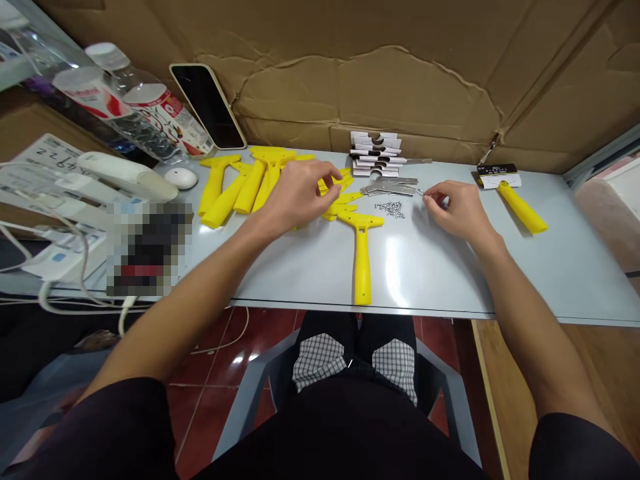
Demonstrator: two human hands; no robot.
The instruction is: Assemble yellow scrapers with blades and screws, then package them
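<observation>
A glossy yellow T-shaped handle lies at the centre of the frame on the smooth, pale, shiny tabletop, its stem toward the lower edge and its flat crosspiece pierced with small holes. Just above and right of it I have a loose scatter of tiny bright screws, then a fanned stack of thin, flat metal strips. Folded white cards with dark notches stand upper centre, before creased brown cardboard. More yellow handles overlap left of centre.

My left hand is loosely curled above the yellow heads, thumb and forefinger apart; I can't tell whether it touches any. On my right hand, thumb and forefinger come close together beside the strips; a small shiny bit shows at the tips, but I can't tell whether it is pinched.

Both forearms slant inward from the lower corners, palms down, the left crossing higher over the table's left half, the right bent at the wrist.
</observation>
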